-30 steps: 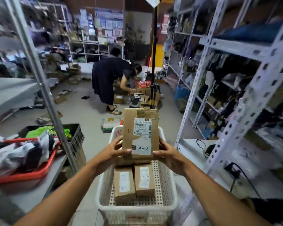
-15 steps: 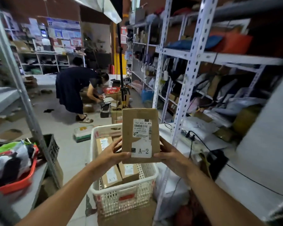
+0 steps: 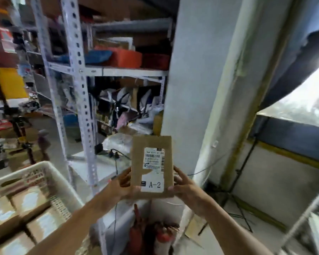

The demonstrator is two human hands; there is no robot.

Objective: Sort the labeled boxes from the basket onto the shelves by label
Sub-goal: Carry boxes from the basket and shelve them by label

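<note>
Cluttered metal shelves (image 3: pixel 107 70) rise behind as the left hand (image 3: pixel 122 184) and right hand (image 3: pixel 187 190) clasp the A-2 box (image 3: pixel 152 166) upright by its edges, beyond the basket's (image 3: pixel 50 173) right rim, needing the A-2 shelf found next.

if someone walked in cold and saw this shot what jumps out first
First the brown box marked A-2, held upright at centre between the left hand and right hand. Next the white basket at lower left, with more labeled boxes inside it. Behind stands a white metal shelf rack crowded with goods, an orange box brightest on its upper shelf.
</note>
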